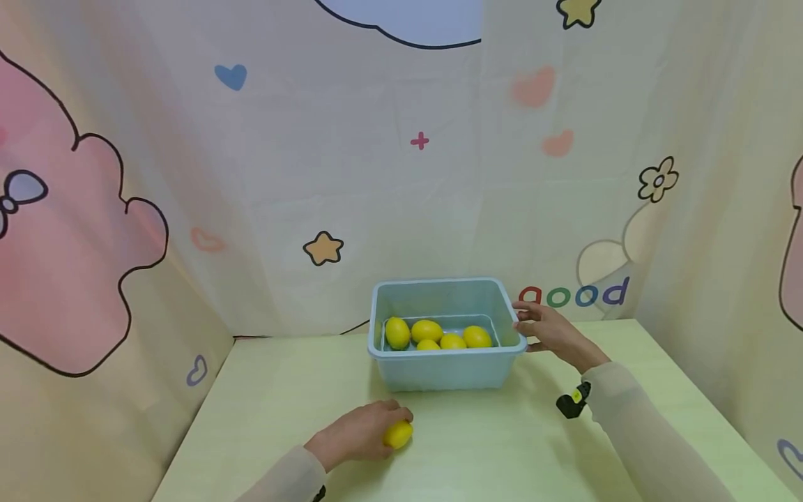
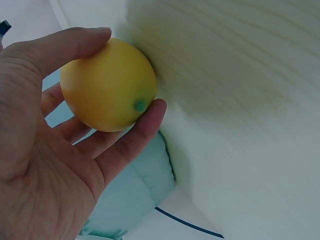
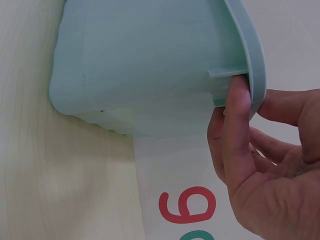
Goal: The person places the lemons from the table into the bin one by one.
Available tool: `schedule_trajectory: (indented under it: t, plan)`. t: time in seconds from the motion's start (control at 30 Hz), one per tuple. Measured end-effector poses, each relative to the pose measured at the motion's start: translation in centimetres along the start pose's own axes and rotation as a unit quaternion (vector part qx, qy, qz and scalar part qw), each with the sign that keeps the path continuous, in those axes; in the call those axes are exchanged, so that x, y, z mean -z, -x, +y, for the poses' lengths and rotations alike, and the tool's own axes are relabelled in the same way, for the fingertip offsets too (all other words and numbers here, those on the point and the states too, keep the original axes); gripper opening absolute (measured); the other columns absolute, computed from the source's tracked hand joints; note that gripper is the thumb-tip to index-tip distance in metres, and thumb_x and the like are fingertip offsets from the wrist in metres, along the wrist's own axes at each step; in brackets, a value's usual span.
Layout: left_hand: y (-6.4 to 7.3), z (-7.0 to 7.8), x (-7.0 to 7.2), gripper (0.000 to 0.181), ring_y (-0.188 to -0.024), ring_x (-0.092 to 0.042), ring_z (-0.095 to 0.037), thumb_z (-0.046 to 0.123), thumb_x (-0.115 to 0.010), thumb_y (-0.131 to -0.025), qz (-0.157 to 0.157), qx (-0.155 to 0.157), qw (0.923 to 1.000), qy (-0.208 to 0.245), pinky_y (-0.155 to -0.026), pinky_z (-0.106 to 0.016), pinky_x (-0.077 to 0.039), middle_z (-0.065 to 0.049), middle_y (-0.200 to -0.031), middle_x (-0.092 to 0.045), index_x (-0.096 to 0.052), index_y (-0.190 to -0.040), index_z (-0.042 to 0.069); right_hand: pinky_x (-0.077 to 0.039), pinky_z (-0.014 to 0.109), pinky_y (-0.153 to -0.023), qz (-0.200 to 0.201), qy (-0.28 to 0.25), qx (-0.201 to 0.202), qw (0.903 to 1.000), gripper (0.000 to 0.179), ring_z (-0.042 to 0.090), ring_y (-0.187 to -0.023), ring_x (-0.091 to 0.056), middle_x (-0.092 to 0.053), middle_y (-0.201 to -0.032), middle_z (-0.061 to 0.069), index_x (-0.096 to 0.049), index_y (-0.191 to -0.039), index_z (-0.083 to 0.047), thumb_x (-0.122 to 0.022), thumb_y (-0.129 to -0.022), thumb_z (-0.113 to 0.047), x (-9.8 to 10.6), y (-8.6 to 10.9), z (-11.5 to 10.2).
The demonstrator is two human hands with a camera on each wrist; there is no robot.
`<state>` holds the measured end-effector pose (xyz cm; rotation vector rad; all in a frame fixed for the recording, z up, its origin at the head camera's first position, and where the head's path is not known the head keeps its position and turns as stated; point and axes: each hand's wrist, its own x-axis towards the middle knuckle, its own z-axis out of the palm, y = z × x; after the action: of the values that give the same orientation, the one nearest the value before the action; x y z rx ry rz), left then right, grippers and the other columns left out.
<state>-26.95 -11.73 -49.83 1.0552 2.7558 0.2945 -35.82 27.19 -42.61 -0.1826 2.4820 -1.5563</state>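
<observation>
My left hand (image 1: 359,434) grips a yellow lemon (image 1: 398,435) low over the table, in front of a light blue plastic bin (image 1: 442,374). In the left wrist view the thumb lies along one side of the lemon (image 2: 110,85) and the fingers curl round the other, its green stem end showing. At the bin's right side, my right hand (image 1: 553,336) holds the rim. Its thumb is on one side of the rim and its fingers (image 3: 237,120) are under the lip, as the right wrist view shows. Several lemons (image 1: 427,331) lie inside the bin, the front ones partly hidden by its front wall.
The bin stands toward the back of a pale wood-grain table (image 1: 282,390). Behind it hangs a printed curtain (image 1: 282,174) with hearts, stars and the word "good"; more curtain closes in both sides. A dark cord (image 1: 355,328) shows beside the bin's left side.
</observation>
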Motion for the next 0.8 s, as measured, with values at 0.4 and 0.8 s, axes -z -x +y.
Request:
schedule_trajectory:
  t: [0.4,0.8]
  plan:
    - [-0.30,-0.07,-0.54,0.051,-0.093,-0.049,-0.006,0.021,-0.076,-0.080,-0.035,0.016,0.9992,-0.010,-0.089,-0.026,-0.052,0.010,-0.116,-0.057,-0.059,-0.127,0.030,-0.060,0.037,-0.085,-0.003,-0.006,-0.002,1.0000,0.065,0.032,-0.109,-0.057,-0.039,-0.144,0.024,-0.027,-0.154,-0.006,-0.057,-0.098,-0.018,-0.11,0.04,-0.06]
    - [-0.63,-0.03,-0.57,0.041,-0.079,-0.048,-0.005,0.035,-0.076,-0.078,-0.039,-0.003,0.9977,-0.055,-0.071,-0.023,-0.048,0.014,-0.099,-0.053,-0.058,-0.114,0.033,-0.060,0.038,-0.086,-0.003,0.002,0.000,1.0000,0.065,0.029,-0.107,-0.058,-0.039,-0.144,0.024,-0.026,-0.154,-0.007,-0.056,-0.098,-0.019,0.08,0.15,0.06]
